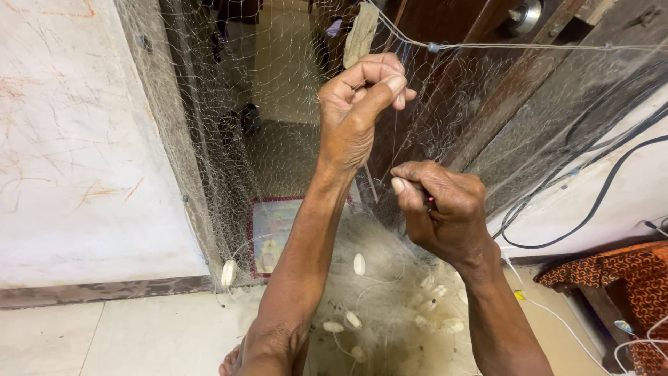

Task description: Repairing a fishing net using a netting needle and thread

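A fine pale fishing net (209, 132) hangs from a taut cord (529, 47) across a doorway and piles on the floor with several white oval floats (359, 264). My left hand (358, 104) is raised, fingers pinched shut on the net mesh and a flat pale netting needle (362, 31) that sticks up above it. Lower and to the right, my right hand (442, 212) is closed on a thin thread of the net, with a small reddish object showing between its fingers.
A scratched white wall (69, 139) stands at left, a dark wooden door (473, 83) at right. Black cables (598, 188) run along the right wall. A patterned orange cloth (626, 278) covers furniture at lower right. A mat (275, 230) lies in the doorway.
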